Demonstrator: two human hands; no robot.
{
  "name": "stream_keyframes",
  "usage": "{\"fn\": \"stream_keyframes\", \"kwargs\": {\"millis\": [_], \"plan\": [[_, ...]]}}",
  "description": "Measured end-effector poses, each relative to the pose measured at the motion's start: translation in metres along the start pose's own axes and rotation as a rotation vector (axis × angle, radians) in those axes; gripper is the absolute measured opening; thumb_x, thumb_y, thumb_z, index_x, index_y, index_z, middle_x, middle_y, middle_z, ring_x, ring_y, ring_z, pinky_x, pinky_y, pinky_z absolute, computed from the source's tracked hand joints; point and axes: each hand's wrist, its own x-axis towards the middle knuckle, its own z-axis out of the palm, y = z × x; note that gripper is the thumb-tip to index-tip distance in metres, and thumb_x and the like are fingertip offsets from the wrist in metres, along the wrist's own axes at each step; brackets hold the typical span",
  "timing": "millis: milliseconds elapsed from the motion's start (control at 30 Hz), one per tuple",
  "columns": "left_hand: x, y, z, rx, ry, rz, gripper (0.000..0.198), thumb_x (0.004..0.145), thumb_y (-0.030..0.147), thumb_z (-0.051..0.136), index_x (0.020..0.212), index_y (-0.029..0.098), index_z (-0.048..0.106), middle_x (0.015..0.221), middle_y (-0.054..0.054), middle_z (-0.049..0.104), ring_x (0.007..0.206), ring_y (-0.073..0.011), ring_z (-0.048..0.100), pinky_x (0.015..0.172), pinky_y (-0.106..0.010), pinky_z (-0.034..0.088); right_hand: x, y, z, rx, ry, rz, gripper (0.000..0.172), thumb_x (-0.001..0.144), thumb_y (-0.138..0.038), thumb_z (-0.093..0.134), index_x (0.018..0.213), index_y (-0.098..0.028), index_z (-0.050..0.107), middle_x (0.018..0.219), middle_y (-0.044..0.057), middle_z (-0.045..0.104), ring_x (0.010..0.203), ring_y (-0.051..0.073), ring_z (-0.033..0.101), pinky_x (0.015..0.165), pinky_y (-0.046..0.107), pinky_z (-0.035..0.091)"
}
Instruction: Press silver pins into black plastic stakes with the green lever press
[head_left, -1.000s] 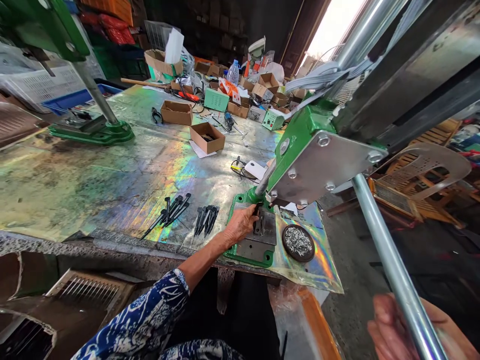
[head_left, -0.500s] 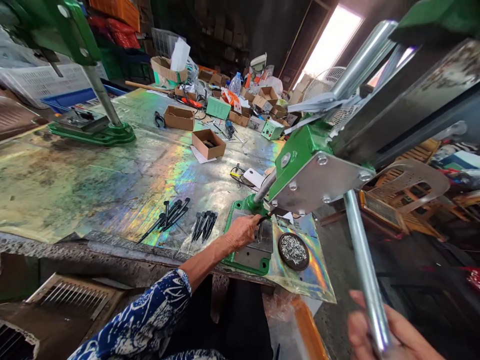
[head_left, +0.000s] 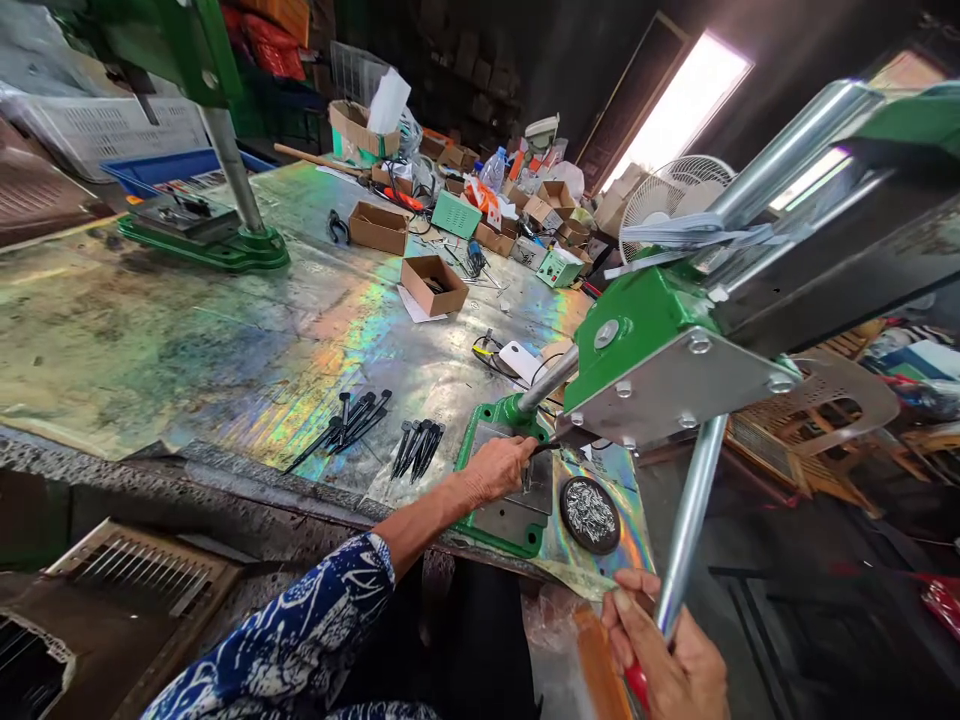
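Left hand point(head_left: 501, 470) pinches dark piece point(head_left: 547, 446) over press base point(head_left: 531, 541). Right hand point(head_left: 670, 655) grips lever point(head_left: 694, 520), right of base, just off table edge point(head_left: 585, 588); floor point(head_left: 739, 525) farther right.

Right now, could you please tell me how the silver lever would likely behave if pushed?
The silver lever looks like straight metal, so it should feel stiff. Its smooth, shiny surface may be slippery for the right hand. Its top disappears behind the press head, so it would probably swing rather than roll free.
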Motion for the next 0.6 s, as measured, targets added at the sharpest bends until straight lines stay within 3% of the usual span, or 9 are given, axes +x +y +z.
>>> {"fn": "stream_keyframes", "kwargs": {"millis": [300, 433, 600], "plan": [[-0.002, 0.0, 0.002, -0.006, 0.009, -0.001, 0.021, 0.088, 0.021, 0.038, 0.107, 0.019, 0.047, 0.099, -0.006, 0.061, 0.083, -0.0227, 0.063, 0.065, -0.03, 0.047, 0.016, 0.019, -0.001, -0.006, -0.029, -0.014, 0.044, 0.071, -0.049, 0.071, 0.092, -0.012, 0.062, 0.067, 0.004, 0.059, 0.048, 0.013, 0.049, 0.049, 0.026, 0.041], [-0.002, 0.003, 0.001, -0.033, -0.016, -0.004, 0.023, 0.087, 0.017, 0.038, 0.108, 0.019, 0.047, 0.098, -0.005, 0.061, 0.084, -0.022, 0.062, 0.065, -0.03, 0.047, 0.026, 0.031, -0.001, -0.061, 0.071, -0.136, 0.034, 0.075, -0.042, 0.068, 0.091, -0.013, 0.061, 0.068, 0.004, 0.058, 0.049, 0.014, 0.049, 0.048, 0.026, 0.042], [-0.002, 0.005, -0.003, -0.025, -0.03, -0.021, 0.023, 0.087, 0.017, 0.039, 0.109, 0.018, 0.047, 0.1, -0.006, 0.06, 0.088, -0.0218, 0.061, 0.068, -0.03, 0.047, 0.031, 0.038, 0.006, -0.174, 0.066, -0.242, 0.031, 0.082, -0.041, 0.058, 0.094, -0.012, 0.055, 0.065, 0.003, 0.056, 0.046, 0.013, 0.047, 0.044, 0.026, 0.04]]}}
